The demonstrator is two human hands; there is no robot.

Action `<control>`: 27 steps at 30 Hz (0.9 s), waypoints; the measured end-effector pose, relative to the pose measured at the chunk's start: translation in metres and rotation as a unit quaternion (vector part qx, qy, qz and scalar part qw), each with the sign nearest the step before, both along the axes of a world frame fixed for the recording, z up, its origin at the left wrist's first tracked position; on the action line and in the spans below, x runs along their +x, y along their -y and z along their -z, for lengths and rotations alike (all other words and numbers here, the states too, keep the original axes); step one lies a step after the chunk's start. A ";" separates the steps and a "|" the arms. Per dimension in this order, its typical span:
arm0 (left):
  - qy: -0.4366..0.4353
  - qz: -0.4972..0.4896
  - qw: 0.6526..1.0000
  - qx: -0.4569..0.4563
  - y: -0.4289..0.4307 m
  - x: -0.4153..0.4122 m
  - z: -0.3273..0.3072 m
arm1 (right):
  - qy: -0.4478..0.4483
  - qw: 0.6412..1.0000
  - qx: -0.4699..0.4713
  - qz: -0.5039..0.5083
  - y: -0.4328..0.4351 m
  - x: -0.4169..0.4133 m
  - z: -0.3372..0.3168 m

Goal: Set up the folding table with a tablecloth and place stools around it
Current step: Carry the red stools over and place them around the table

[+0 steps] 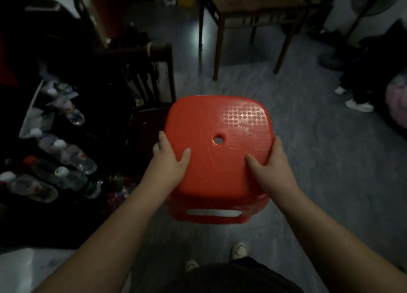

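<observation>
— Was there any writing on the stool?

— None I could make out. The red plastic stool (218, 151) carried a patch of small embossed flower shapes toward its one o'clock corner. One larger mark sat among them, too small to read. A round hole pierced the middle of the seat, and a slot-shaped opening showed in its near side at six o'clock.

— And the bottles?

— The clear plastic bottles (72, 160) lay heaped at nine o'clock. Most had white caps and one had a green cap. Their red-and-white labels were too blurred to read.

— Where was the stool, and how were the hands?

— It was dead centre, straight ahead of the person. The left hand (169, 160) grasped the seat's nine o'clock edge, thumb flat on top and fingers wrapped over the rim. The right hand (271, 167) clasped the three o'clock edge the same way. I could not tell whether the legs touched the ground, as the seat hid them.

— What about the room?

— It was dim. The grey floor (319, 160) had a faint mottled pattern and a bright streak of reflected light toward twelve o'clock. A brown wooden table (253, 0) stood at twelve to one o'clock. A dark wooden chair (152, 77) stood at eleven, just beside the stool's far-left corner. Another person's white shoes (360, 106) were at two to three o'clock, and the wearer's own pale shoes (239, 249) at six.
</observation>
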State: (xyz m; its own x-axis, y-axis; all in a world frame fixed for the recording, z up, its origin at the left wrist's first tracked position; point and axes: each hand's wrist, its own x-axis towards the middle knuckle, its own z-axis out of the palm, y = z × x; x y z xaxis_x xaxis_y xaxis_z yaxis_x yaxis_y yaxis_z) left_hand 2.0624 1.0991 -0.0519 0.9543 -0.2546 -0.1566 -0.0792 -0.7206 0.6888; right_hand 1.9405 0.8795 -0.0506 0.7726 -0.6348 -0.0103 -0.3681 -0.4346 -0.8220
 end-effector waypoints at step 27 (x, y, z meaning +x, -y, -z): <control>0.042 0.304 0.952 0.016 0.527 -0.129 -0.025 | -0.028 0.951 -0.032 0.307 0.409 -0.240 0.000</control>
State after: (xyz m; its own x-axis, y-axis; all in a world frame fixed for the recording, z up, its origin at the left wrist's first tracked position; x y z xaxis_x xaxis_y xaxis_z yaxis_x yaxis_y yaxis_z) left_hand 1.9336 0.5721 -0.0271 0.6411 -0.7605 -0.1028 -0.5425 -0.5438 0.6403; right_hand 1.7007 0.4706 -0.0508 0.2546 -0.9670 0.0132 -0.6110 -0.1714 -0.7729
